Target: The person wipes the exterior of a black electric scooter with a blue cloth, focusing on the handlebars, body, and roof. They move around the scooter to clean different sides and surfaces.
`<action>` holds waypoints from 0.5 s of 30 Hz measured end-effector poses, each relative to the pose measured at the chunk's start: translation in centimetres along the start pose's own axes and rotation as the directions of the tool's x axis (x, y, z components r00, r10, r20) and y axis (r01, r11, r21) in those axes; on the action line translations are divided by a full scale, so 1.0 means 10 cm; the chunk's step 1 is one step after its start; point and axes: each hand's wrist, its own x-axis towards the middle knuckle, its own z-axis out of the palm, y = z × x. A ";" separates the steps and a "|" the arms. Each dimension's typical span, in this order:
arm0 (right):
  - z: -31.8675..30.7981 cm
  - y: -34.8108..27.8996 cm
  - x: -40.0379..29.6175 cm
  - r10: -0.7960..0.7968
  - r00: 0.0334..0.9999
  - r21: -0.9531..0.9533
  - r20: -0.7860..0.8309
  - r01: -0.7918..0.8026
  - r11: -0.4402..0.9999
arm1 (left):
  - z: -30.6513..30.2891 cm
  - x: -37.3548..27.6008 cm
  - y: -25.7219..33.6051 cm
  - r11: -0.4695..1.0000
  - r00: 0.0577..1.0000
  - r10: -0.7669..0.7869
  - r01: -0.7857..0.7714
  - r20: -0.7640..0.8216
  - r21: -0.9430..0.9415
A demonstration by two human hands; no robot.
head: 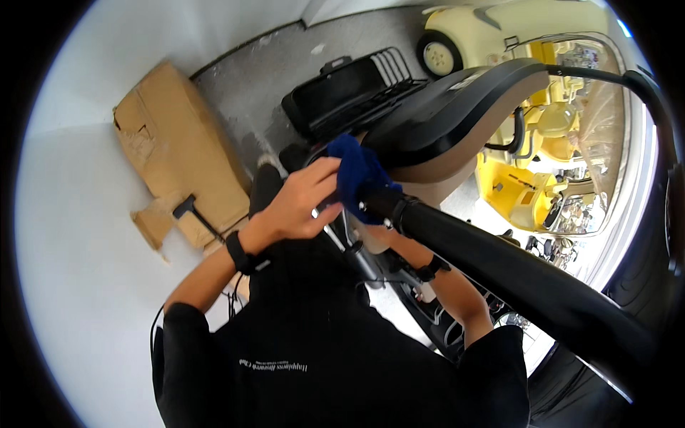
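Observation:
A dark blue cloth [356, 171] is bunched around the lower end of a thick black post [481, 246], beside a padded black seat with a tan side [449, 123]. My left hand [305, 200] reaches in from the left, its fingertips against the cloth's near edge and its thumb below. A dark surface shows between thumb and fingers. Under the post, my right hand [382, 235] is mostly hidden; only skin near its wrist shows, so its grip cannot be made out. Metal tubing [364, 262] runs below the cloth, close to my body.
A worn cardboard box [171, 128] leans by the white wall [69, 224], with a black T-shaped handle [198, 214] on its near end. Beyond the seat are a black rack with bars [348, 91] and a cream vehicle [514, 24]. Yellow vehicle parts [527, 192] appear at right.

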 end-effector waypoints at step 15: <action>-0.02 -0.48 -0.57 0.566 0.772 -0.182 -0.288 -0.624 0.760 | -0.33 0.99 -0.61 0.876 0.748 0.388 -0.117 0.538 -0.468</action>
